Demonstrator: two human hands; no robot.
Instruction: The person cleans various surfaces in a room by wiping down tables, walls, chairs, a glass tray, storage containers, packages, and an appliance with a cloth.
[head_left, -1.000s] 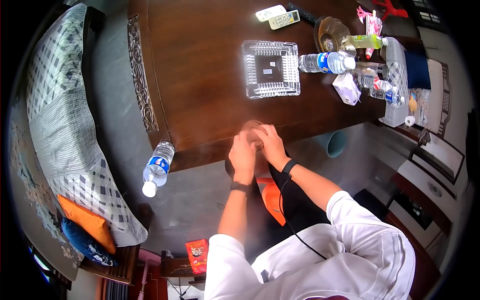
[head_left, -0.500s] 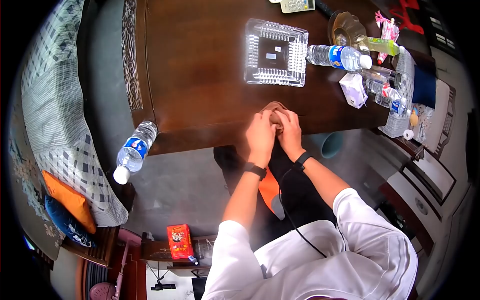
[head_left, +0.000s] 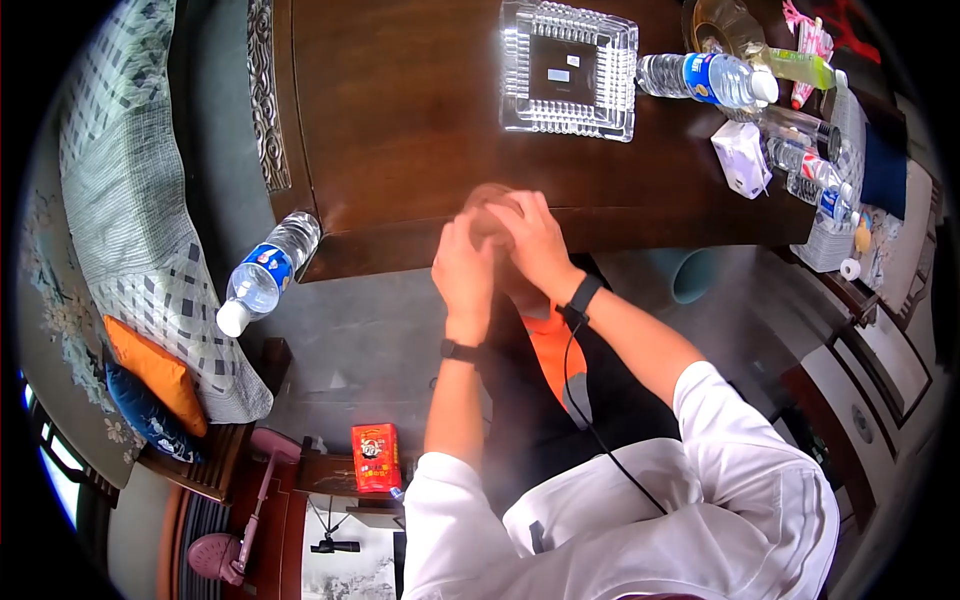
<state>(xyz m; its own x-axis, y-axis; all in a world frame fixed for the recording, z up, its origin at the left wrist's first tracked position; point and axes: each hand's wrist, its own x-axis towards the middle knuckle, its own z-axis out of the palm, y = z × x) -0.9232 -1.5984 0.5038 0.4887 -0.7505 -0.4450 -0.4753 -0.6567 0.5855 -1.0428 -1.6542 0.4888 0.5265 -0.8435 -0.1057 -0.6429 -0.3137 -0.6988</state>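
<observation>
Both my hands are at the near edge of the dark wooden table (head_left: 400, 150), closed around a brown rounded thing (head_left: 489, 194). Its kind I cannot make out, because fingers and blur hide most of it. My left hand (head_left: 464, 270) grips it from the left side. From the right, my right hand (head_left: 536, 240) bends its fingers over the top. Each wrist wears a black band. Farther back on the table lies a clear glass tray (head_left: 518, 118), apart from the hands.
A water bottle (head_left: 268, 272) lies at the table's left corner, another bottle (head_left: 705, 80) beside the tray. A tissue pack (head_left: 740, 160) and several bottles are at the right. A bin (head_left: 690, 276) stands below the edge; a red packet (head_left: 376, 458) lies behind left.
My hands have moved left with the brown thing and sit a little farther apart around it. The view has shifted, so the table things appear higher and farther right.
</observation>
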